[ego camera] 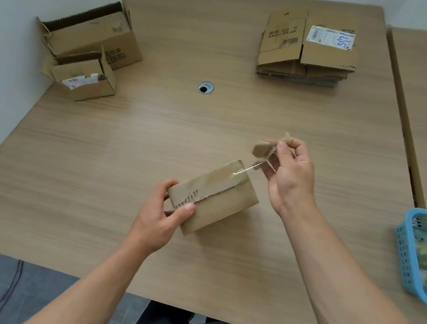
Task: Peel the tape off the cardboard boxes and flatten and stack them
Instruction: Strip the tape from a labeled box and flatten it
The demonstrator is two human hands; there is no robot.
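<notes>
A small closed cardboard box (216, 205) sits tilted near the middle of the wooden table (154, 137). My left hand (162, 218) grips its near-left end, thumb on top. My right hand (287, 172) is raised just beyond the box's far corner, pinching a strip of tape (261, 150) that still runs down to the box's top. The loose end of the strip is crumpled with brown paper stuck to it. A stack of flattened boxes (308, 47) lies at the far right of the table.
Two opened, empty-looking boxes stand at the far left against the wall, a larger one (92, 32) and a smaller one (84, 79). A blue plastic basket (404, 252) holding wadded tape sits at the right edge. A cable hole (205, 87) is in the tabletop.
</notes>
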